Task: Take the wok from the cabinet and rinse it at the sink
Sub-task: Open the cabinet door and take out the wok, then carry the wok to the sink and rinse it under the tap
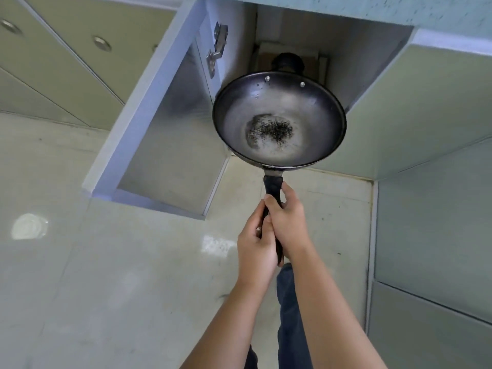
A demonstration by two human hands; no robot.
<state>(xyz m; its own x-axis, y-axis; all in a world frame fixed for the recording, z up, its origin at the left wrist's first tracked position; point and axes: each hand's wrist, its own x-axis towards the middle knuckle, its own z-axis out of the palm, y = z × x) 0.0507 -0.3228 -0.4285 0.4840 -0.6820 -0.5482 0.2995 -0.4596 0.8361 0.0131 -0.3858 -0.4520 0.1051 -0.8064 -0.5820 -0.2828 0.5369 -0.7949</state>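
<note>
The round, dark steel wok (279, 102) is held in the air just in front of the open under-counter cabinet (367, 65), bowl up and roughly level, with dark specks gathered at its centre. Both hands are wrapped round its long black handle (272, 185) — the right hand (288, 222) nearer the bowl, the left hand (255, 245) just behind, the two touching. It is probably nose-heavy (the bowl sits far from the grip), stiff and not fragile. What looks like a small black helper handle (288, 62) on the far rim could offer a steadier second hold.
</note>
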